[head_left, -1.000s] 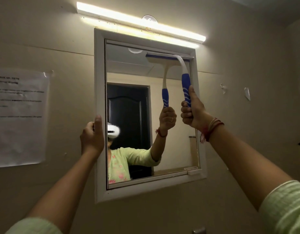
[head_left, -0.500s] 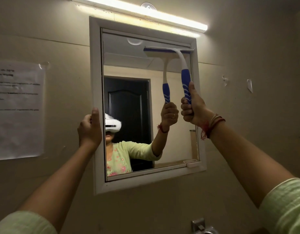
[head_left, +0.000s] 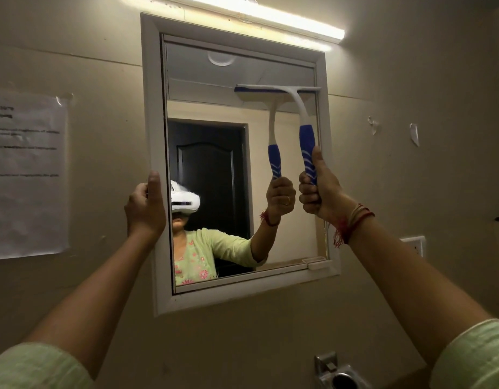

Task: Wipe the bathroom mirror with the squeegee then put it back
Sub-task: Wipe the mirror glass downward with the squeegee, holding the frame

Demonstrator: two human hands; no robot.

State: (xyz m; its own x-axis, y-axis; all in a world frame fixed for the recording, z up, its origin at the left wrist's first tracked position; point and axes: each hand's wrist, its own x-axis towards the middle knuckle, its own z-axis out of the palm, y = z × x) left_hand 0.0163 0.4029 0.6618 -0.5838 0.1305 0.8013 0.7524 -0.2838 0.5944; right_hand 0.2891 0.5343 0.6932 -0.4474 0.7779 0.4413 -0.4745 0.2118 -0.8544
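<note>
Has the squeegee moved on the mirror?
Yes. The squeegee has slid down a little from the top of the mirror frame.

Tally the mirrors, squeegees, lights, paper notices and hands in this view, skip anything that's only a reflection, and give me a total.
mirror: 1
squeegee: 1
light: 1
paper notice: 1
hands: 2, left hand and right hand
Total: 6

A single head-worn wide-angle camera faces the beige wall (head_left: 411, 80) close up, tilted upward: white-framed rectangular mirror (head_left: 150, 108) centred, glowing tube light (head_left: 270, 16) at 12 o'clock, taped paper sheet (head_left: 26, 175) at 9.
</note>
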